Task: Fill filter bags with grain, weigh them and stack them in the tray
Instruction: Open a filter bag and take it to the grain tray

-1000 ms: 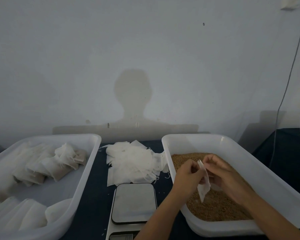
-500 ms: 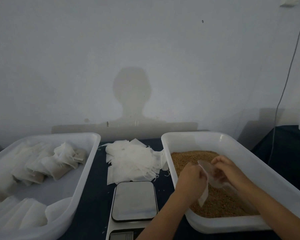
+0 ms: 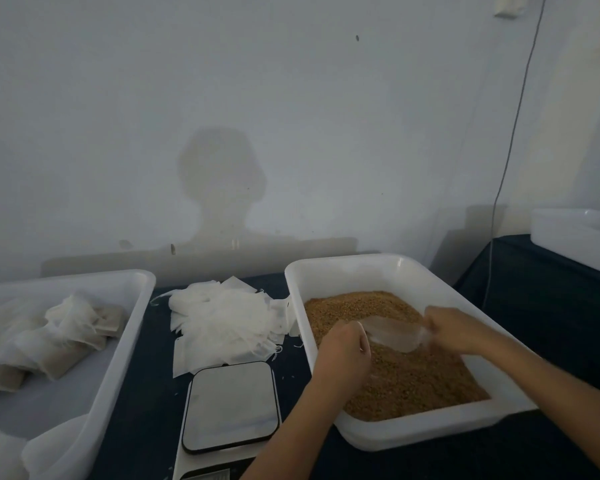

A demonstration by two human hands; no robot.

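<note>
With the left hand and right hand each pinching an end of the filter bag, held stretched just above the grain in the bin, uneven tension could likely close the mouth and spill grain.

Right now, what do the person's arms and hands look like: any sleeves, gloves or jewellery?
Both forearms are bare as far as the frame shows, with no sleeve in view. The left hand and right hand wear no gloves; no rings, watch or bracelet are visible in this dim picture.
</note>
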